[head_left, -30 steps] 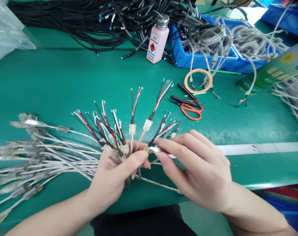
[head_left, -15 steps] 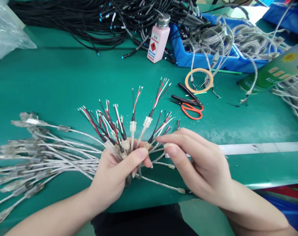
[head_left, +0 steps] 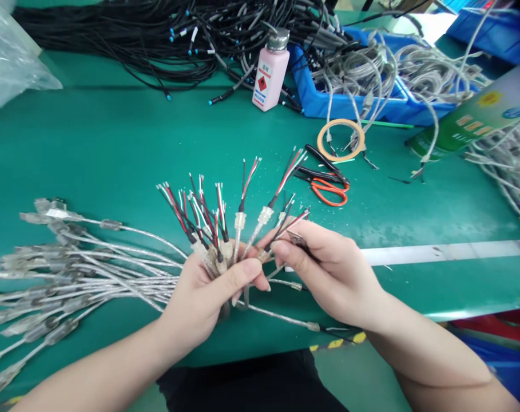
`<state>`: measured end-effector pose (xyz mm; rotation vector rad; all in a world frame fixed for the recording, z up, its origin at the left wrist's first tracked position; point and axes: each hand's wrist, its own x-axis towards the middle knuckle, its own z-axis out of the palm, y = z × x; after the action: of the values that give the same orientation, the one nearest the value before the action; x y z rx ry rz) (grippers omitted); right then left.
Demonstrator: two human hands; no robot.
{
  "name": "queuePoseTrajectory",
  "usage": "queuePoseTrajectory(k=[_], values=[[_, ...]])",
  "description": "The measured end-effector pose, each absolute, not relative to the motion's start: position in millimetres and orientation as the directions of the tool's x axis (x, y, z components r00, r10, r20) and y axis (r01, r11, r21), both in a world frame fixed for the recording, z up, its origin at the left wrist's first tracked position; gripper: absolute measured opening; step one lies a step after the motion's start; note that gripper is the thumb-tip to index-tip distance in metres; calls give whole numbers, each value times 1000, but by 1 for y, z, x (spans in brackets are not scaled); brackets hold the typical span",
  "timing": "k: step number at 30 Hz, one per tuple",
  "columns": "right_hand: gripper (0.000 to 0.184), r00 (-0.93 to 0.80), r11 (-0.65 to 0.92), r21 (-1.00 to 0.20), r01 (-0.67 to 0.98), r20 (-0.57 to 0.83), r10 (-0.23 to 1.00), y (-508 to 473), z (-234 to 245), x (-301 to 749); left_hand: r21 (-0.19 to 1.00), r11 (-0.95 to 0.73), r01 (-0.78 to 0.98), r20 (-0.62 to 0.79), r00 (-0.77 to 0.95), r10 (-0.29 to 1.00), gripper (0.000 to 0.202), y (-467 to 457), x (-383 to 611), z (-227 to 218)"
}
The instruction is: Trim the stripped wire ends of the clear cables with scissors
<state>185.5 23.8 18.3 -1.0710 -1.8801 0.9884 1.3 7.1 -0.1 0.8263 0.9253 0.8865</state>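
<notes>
My left hand [head_left: 203,300] is closed round a bundle of clear-sheathed cables [head_left: 92,269]. Their stripped ends of red, black, white and green wires [head_left: 217,214] fan upward above my fingers, and their far ends lie spread to the left on the green table [head_left: 114,149]. My right hand [head_left: 328,269] is pinched on one cable of the bundle, at the fan's right side, just beside my left thumb. A loose cable [head_left: 281,317] trails from under my hands toward the table's near edge.
Orange-handled scissors and black cutters [head_left: 328,183] lie behind my right hand, next to a tape ring [head_left: 341,141]. A pink bottle [head_left: 270,71] stands at the back, before black cables [head_left: 157,28]. A blue bin [head_left: 354,100] holds grey cables. A clear bag [head_left: 11,57] sits far left.
My right hand has shifted left and closed in on the wire ends beside my left thumb. The fanned bundle has tilted slightly to the right.
</notes>
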Motion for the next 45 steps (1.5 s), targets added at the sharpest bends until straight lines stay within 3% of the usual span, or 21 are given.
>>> queuePoseTrajectory(k=[8, 14, 27, 34, 45], values=[[9, -278, 109, -961, 253, 36, 960, 26, 18, 186, 841, 431, -326, -346, 289, 893, 13, 9, 3, 6], [12, -283, 184, -957, 226, 117, 952, 25, 18, 184, 856, 412, -312, -315, 317, 895, 10, 9, 4, 2], [26, -289, 407, -825, 391, 310, 906, 21, 11, 177, 842, 437, -315, -350, 298, 888, 18, 4, 10, 4], [23, -240, 319, -852, 415, 236, 942, 23, 19, 187, 852, 394, -344, -301, 293, 908, 7, 6, 5, 3], [20, -513, 482, -764, 428, 234, 826, 25, 26, 196, 852, 411, -325, -329, 279, 902, 14, 5, 3, 2]])
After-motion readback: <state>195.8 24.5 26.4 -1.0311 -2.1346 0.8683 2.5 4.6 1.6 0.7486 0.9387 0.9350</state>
